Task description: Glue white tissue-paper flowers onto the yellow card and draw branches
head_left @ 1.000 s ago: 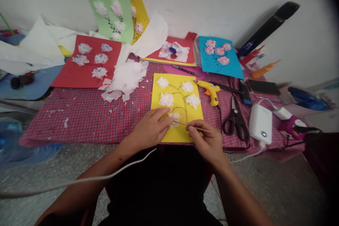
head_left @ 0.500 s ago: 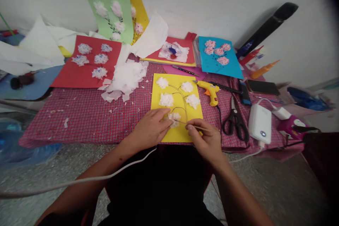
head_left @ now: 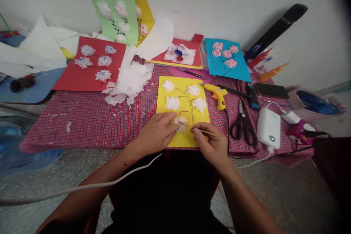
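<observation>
The yellow paper sheet lies at the table's front edge, with several white crumpled-paper flowers and drawn dark stems on it. My left hand rests on its lower left, fingers stretched out, index finger and thumb apart at the lowest paper flower. A thin wooden stick is pinched in my right hand, over the sheet's lower right. The stick's tip points left into the middle of that lowest flower; whether it presses down I cannot tell.
Right of the sheet lie a yellow glue gun, black scissors and a white power bank. Torn white paper is piled at left. Red and blue flower cards stand behind. A white cable crosses my left forearm.
Almost nothing differs. My right hand and the stick have shifted very slightly left; my left hand stays in place by the lowest flower.
</observation>
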### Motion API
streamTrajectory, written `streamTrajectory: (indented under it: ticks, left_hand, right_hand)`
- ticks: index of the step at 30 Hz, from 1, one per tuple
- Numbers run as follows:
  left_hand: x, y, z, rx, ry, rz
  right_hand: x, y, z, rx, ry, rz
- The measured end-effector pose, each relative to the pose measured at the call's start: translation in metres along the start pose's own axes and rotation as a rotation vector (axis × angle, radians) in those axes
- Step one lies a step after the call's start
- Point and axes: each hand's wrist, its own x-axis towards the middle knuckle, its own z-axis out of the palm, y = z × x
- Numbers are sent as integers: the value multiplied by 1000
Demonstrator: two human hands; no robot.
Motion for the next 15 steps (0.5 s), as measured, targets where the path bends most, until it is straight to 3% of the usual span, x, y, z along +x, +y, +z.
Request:
streamTrajectory:
  ticks: [15]
  left_hand:
    - [0,0,0,-1,-5,-3]
  right_hand:
    - [3,-6,-6,-84,-12,-63]
